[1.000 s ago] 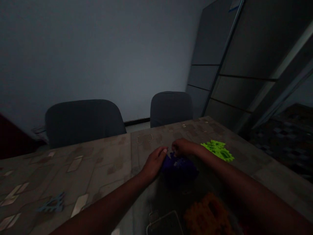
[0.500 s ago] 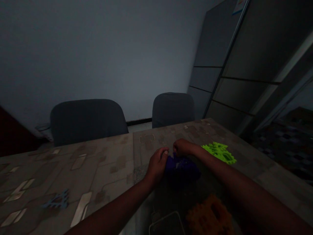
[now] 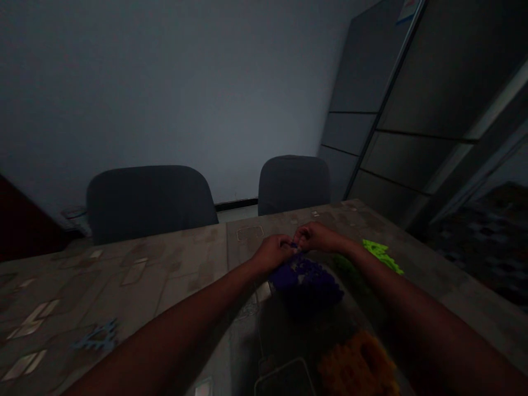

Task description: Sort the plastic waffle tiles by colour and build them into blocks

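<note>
The room is dim. My left hand (image 3: 275, 251) and my right hand (image 3: 315, 237) meet above a pile of dark blue-purple toothed pieces (image 3: 307, 281) on the patterned table (image 3: 165, 275). Both hands have their fingers pinched together around a small blue piece (image 3: 294, 246) held between them, just over the far edge of the pile. A bright green toothed piece (image 3: 381, 255) lies right of my right wrist, partly hidden by it. An orange heap of pieces (image 3: 358, 366) sits near the front edge under my right forearm.
A light blue triangular piece (image 3: 97, 338) lies on the table at the left. A dark flat device (image 3: 286, 379) rests at the front edge. Two grey chairs (image 3: 148, 201) stand behind the table. Tall cabinets (image 3: 412, 110) fill the right side.
Both hands have risen from the blue-purple pile and come together, fingertips meeting on a small piece. My left hand moved up and right; my right arm now covers more of the green piece.
</note>
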`<state>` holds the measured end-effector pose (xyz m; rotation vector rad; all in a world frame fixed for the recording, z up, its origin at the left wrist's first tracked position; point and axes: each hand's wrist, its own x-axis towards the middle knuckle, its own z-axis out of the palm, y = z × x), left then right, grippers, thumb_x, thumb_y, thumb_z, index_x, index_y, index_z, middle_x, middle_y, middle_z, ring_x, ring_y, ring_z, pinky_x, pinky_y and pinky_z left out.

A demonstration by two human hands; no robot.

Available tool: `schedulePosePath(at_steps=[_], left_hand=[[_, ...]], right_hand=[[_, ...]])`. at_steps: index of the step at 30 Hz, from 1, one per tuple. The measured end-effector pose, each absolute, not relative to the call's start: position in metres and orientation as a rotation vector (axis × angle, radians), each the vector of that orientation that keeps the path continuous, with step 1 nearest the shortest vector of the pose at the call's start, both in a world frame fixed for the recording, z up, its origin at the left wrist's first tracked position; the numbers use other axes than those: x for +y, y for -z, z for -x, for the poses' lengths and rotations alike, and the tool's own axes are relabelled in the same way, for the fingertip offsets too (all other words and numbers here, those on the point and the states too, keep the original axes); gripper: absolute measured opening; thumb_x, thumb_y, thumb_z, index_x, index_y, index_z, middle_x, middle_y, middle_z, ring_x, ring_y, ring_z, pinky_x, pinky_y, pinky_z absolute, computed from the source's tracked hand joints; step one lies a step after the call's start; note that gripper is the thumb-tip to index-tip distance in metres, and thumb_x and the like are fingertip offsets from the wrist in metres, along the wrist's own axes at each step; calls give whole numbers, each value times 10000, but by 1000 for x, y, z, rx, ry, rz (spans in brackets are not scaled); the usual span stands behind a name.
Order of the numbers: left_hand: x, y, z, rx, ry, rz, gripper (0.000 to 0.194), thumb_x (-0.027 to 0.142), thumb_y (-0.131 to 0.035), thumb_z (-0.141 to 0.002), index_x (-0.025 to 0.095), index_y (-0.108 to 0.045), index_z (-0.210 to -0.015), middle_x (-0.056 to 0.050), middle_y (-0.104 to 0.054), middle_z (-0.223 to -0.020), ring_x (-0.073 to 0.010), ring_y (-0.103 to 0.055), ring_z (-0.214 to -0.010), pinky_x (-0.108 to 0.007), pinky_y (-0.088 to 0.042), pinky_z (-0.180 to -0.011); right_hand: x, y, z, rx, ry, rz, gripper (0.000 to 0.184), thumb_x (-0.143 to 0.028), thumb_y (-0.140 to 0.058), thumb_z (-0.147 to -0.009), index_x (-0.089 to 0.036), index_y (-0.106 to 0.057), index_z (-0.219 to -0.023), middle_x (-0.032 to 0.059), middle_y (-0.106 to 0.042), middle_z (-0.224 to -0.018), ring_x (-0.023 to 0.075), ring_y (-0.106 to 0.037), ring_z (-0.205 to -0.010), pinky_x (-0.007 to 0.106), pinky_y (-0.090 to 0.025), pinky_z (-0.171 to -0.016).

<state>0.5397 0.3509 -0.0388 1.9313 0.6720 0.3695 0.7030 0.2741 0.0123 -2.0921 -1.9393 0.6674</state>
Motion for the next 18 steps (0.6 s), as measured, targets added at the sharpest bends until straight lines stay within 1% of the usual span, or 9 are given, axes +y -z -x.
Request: schedulePosePath(at_steps=[4, 7, 9, 11, 13, 16, 18], left_hand=[[359, 39, -551, 733, -278, -1921, 199, 296, -697, -943, 114, -619, -928, -16, -613, -856, -167, -622, -748, -311, -564, -705], [363, 39, -550, 780, -205, -1901, 225, 330, -648, -978, 115, -606, -929, -6, -595, -814, -136, -594, -658, -261, -543, -615], [365, 37, -548, 797, -145, -1903, 256, 354, -635, -986, 115, -605, -901, 4, -586, -774, -124, -577, -613, -242, -528, -577], [366, 35, -547, 804, -93, -1917, 266, 355, -648, -980, 115, -604, -874, 11, -580, -748, -117, -567, -590, -233, -519, -560], [365, 32, -549, 805, -54, -1941, 259, 341, -668, -967, 113, -605, -863, 14, -579, -745, -119, -570, -595, -233, -520, -563], [361, 30, -554, 807, -13, -1985, 250, 335, -682, -957, 110, -610, -876, 8, -589, -776, -132, -589, -633, -244, -534, -585], [359, 30, -558, 823, 5, -2013, 243, 338, -678, -959, 110, -614, -904, -2, -599, -808, -140, -602, -662, -255, -546, -605]], right_hand=[[268, -17, -709, -1914, -608, 2102, 254, -151, -607, -781, -150, -690, -1021, 28, -742, -943, 162, -660, -865, 210, -445, -683], [257, -17, -716, -1939, -605, 2212, 277, -138, -697, -708, -154, -705, -985, 49, -739, -940, 197, -661, -868, 229, -441, -694], [250, -14, -717, -1970, -640, 2290, 342, -112, -762, -640, -149, -718, -976, 68, -744, -933, 217, -673, -855, 233, -443, -678], [244, -11, -713, -2007, -677, 2345, 411, -100, -803, -598, -146, -724, -999, 83, -748, -942, 236, -684, -857, 236, -446, -657], [242, -8, -707, -2044, -688, 2379, 423, -86, -809, -590, -146, -727, -1000, 89, -751, -954, 251, -689, -877, 241, -449, -655], [244, -6, -700, -2080, -681, 2392, 385, -52, -778, -631, -152, -725, -998, 90, -752, -986, 243, -688, -921, 240, -461, -699], [247, -5, -698, -2085, -655, 2387, 388, -46, -771, -662, -152, -714, -1031, 101, -744, -1036, 235, -681, -963, 248, -473, -751]])
